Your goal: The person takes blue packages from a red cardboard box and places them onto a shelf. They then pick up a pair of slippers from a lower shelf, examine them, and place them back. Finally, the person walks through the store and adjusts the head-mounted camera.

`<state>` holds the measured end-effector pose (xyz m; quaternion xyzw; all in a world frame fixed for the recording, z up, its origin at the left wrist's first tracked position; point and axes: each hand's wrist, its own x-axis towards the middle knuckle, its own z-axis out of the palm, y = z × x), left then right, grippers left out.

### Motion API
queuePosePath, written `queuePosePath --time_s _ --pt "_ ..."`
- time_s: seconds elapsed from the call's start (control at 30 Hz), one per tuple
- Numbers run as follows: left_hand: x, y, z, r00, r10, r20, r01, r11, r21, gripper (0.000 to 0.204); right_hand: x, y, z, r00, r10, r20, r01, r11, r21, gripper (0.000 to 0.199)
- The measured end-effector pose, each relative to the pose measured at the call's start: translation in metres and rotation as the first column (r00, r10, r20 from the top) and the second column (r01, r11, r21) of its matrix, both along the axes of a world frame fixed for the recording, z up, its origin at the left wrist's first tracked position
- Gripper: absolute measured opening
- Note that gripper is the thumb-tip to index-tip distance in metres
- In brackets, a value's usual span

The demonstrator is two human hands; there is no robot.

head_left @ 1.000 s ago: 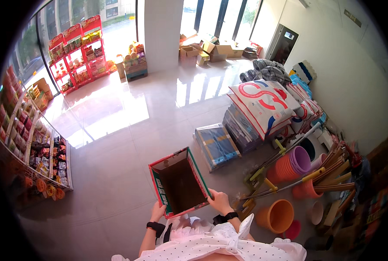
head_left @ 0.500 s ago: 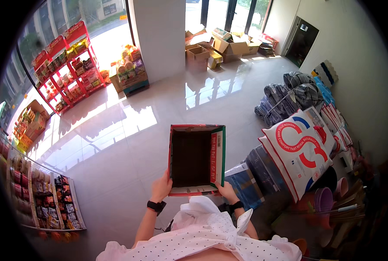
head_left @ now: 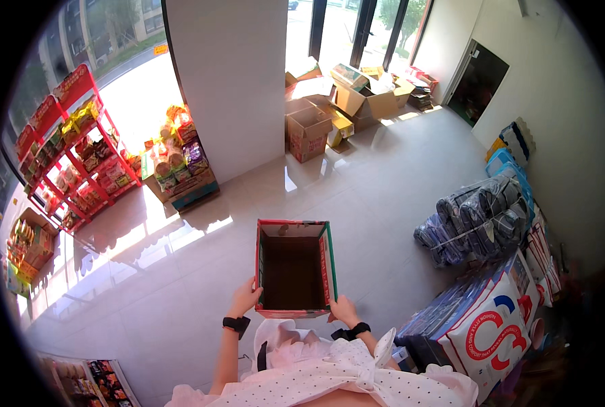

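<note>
An open-topped cardboard box [head_left: 292, 313] is held out in front of my body, its dark inside facing up and no contents visible in it. Red and green show along its rim. My left hand [head_left: 247, 296] grips the left side near the closest corner, thumb at the edge. On the opposite side, my right hand [head_left: 344, 311] is closed on the near right corner. The undersides of both hands are partly hidden by the box. Each wrist wears a black band.
Open cardboard boxes [head_left: 308, 129] are heaped by the far windows, beside a white pillar [head_left: 235, 81]. Snack racks [head_left: 79, 149] and a snack pile [head_left: 177, 163] stand left. Plastic-wrapped bundles [head_left: 479, 214] and a printed white bag [head_left: 485, 332] line the right wall near a dark doorway [head_left: 479, 85].
The far box heap and pillar now appear nearer, and the wrapped goods on the right have slid toward the lower edge. Both hands still hold the box, which sits slightly lower in view.
</note>
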<state>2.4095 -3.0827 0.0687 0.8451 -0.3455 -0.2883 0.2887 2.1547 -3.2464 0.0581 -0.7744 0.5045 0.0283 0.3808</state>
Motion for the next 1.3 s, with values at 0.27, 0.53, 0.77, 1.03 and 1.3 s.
queuePosePath --time_s 0.27,0.53,0.77,1.03,1.3 --pt "0.213 -0.242 0.028 0.919 -0.099 -0.380 0.018 0.977 -0.212 0.027 0.162 -0.233 -0.009 0.799 -0.514 0.311 0.359 0.824 0.439 0.042" --pt "0.394 -0.406 -0.080 0.984 -0.173 -0.041 0.176 0.981 0.080 0.020 0.335 -0.512 -0.108 0.761 -0.641 0.095 0.642 0.726 -0.244 0.038" --pt "0.536 -0.491 -0.104 0.950 0.101 -0.297 -0.030 0.971 0.237 0.018 0.466 -0.718 -0.193 0.619 -0.768 -0.162 0.748 0.640 -0.176 0.031" --pt "0.613 -0.679 -0.182 0.845 0.028 -0.535 0.283 0.824 0.490 0.023 0.584 -0.882 -0.382 0.584 -0.800 -0.137 0.797 0.597 -0.094 0.034" --pt "0.635 -0.819 -0.141 0.854 0.014 -0.519 0.376 0.673 0.637 0.022 0.583 -0.920 -0.438 0.719 -0.683 -0.132 0.692 0.683 0.232 0.039"
